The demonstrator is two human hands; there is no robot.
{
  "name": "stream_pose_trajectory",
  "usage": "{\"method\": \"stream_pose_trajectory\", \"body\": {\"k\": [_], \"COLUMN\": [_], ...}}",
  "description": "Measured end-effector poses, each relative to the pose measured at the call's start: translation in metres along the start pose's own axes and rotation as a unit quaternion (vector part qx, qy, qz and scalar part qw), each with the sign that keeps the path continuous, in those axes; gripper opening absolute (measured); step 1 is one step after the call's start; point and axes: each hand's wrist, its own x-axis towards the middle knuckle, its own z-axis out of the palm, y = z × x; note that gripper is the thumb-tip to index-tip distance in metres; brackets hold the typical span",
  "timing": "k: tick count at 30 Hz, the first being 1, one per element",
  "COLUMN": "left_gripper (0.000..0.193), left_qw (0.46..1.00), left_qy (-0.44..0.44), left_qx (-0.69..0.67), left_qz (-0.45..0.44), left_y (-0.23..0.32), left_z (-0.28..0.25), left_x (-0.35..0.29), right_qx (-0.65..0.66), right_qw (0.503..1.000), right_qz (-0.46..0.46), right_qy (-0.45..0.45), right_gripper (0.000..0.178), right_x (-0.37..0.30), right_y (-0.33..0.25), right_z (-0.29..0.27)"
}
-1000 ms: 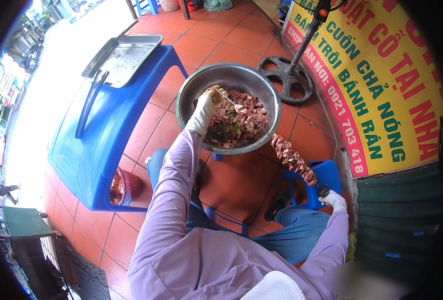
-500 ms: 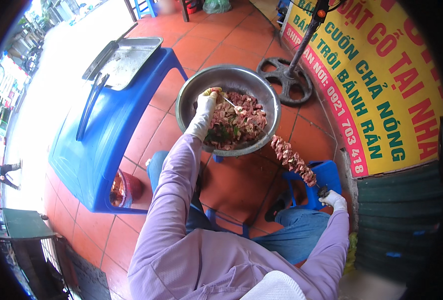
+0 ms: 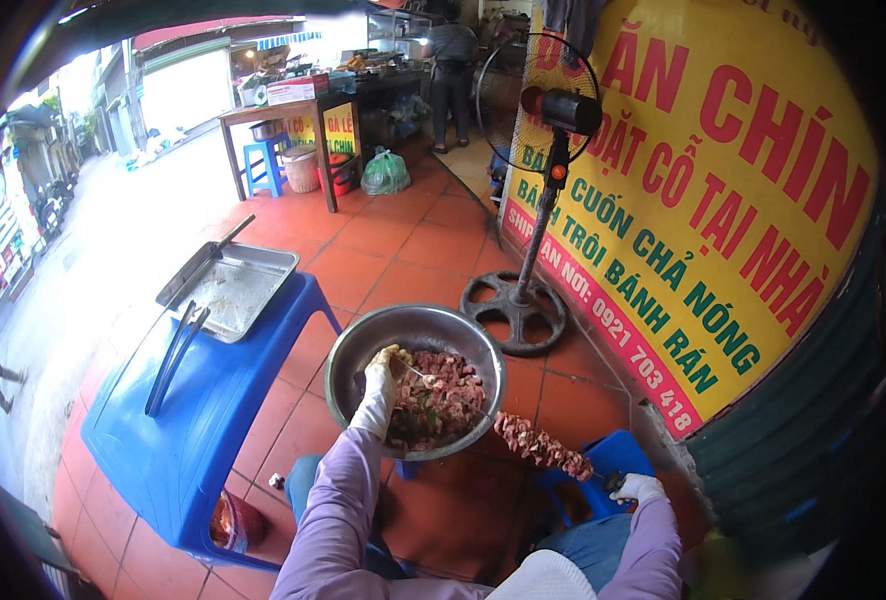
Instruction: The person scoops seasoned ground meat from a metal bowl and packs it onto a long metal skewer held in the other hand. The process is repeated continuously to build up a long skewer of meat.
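Bowl (image 3: pixel 421 328), skewer (image 3: pixel 415 371), right hand (image 3: pixel 640 488) and left hand (image 3: pixel 378 392) sit lower now, my view having tilted up.
Threaded meat (image 3: pixel 543 446) lies just outside the bowl, near the right fingers, closed round the skewer's dark end, and well apart from the left, bunched by its tip; what these pinch I cannot tell. I would hold the skewer straight, piercing each loose piece (image 3: pixel 431 418) through the middle.

Meat chunks (image 3: pixel 455 378) lie in a basin (image 3: pixel 413 325); left of it, a tray (image 3: pixel 241 298) and tongs (image 3: pixel 175 360) rest on a table (image 3: pixel 198 425); behind it, rightward, stands a pedestal fan (image 3: pixel 541 225).
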Motion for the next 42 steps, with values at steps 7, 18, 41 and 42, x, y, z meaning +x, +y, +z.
{"method": "stream_pose_trajectory", "body": {"k": [7, 18, 41, 42], "left_gripper": [0.014, 0.017, 0.022, 0.020], "left_qw": [0.977, 0.983, 0.562, 0.554], "left_qy": [-0.036, -0.107, -0.076, -0.097], "left_qx": [-0.190, 0.026, 0.805, 0.809], "left_qz": [-0.087, -0.148, 0.174, 0.174], "left_y": [-0.009, -0.049, -0.039, -0.039], "left_z": [-0.001, 0.021, -0.117, -0.131], "left_x": [0.017, -0.015, 0.023, 0.032], "right_qx": [0.007, -0.023, 0.037, 0.022], "right_qw": [1.000, 1.000, 0.999, 0.999], "right_qz": [0.002, 0.014, -0.026, -0.026], "right_qy": [-0.001, 0.001, -0.016, -0.025], "right_gripper": [0.021, 0.020, 0.012, 0.012], "right_x": [-0.012, -0.006, -0.016, -0.010], "right_y": [-0.012, -0.004, -0.007, -0.013], "right_z": [0.000, -0.003, 0.002, 0.002]}}
